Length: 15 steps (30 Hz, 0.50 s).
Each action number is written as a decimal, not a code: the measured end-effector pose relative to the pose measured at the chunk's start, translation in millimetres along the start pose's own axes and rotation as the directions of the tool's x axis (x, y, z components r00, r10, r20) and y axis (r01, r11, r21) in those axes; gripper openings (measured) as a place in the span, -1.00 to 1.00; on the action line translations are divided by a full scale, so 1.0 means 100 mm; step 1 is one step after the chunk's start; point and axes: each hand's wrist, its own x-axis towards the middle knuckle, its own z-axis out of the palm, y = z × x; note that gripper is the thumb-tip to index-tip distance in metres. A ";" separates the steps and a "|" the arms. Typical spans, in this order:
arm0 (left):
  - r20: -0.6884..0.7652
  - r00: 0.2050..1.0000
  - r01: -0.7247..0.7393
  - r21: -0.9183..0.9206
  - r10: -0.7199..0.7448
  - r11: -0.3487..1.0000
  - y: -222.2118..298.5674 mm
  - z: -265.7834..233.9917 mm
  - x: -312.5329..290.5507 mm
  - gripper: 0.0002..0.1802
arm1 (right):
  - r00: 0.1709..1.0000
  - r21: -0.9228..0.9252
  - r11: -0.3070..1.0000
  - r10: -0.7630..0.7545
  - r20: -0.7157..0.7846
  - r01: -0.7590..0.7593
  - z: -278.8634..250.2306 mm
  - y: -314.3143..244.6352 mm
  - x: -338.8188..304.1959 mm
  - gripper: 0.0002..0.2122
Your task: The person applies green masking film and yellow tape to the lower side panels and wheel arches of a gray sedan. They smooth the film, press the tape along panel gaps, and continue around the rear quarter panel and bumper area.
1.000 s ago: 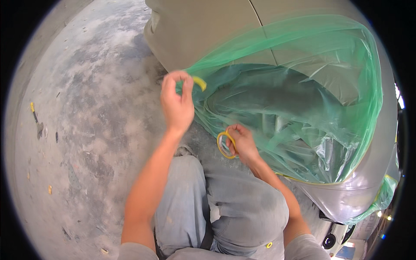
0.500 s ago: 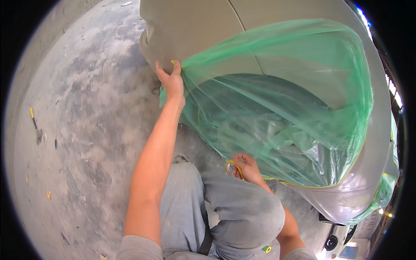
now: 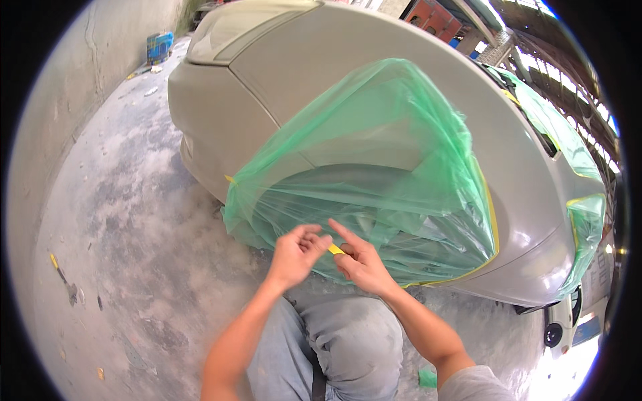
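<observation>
My left hand (image 3: 293, 259) and my right hand (image 3: 364, 264) are close together in front of the car's covered wheel arch. A short strip of yellow masking tape (image 3: 335, 249) spans the small gap between them. The left thumb and fingers pinch at one end. The right thumb and curled fingers close on the other end, while the right index finger points up and out. Any tape roll in the right palm is hidden. Behind the hands, translucent green plastic film (image 3: 374, 144) hangs over the wheel arch, with yellow tape along its right edge and lower right.
The beige-grey car body (image 3: 267, 80) curves around the film. A yellow-handled scraper-like tool (image 3: 63, 277) lies on the dusty floor at left. A blue can (image 3: 160, 48) stands by the wall. A green item (image 3: 426, 379) lies near my knee. Another car (image 3: 558, 324) stands at lower right.
My left hand has left the film's left corner, where a yellow tape bit stays, and met my right hand. The view has shifted, and the tape roll seen in my right hand no longer shows.
</observation>
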 end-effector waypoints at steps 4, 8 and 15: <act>-0.041 0.996 -0.067 0.182 0.076 0.981 0.45 0.18 -0.05 -0.79 | 0.997 -0.126 0.990 -0.072 -0.042 0.067 0.05 -0.23 -0.10 -0.41; -0.116 0.951 -0.227 0.363 0.285 0.904 0.75 0.11 0.01 -0.84 | 0.990 -0.271 0.957 -0.126 -0.063 0.105 -0.03 -0.31 -0.24 -0.65; -0.040 0.646 -0.638 0.520 0.762 0.568 1.44 0.39 0.45 -0.85 | 0.889 0.495 0.865 0.287 -0.356 -0.081 -0.41 -0.19 -0.20 -0.83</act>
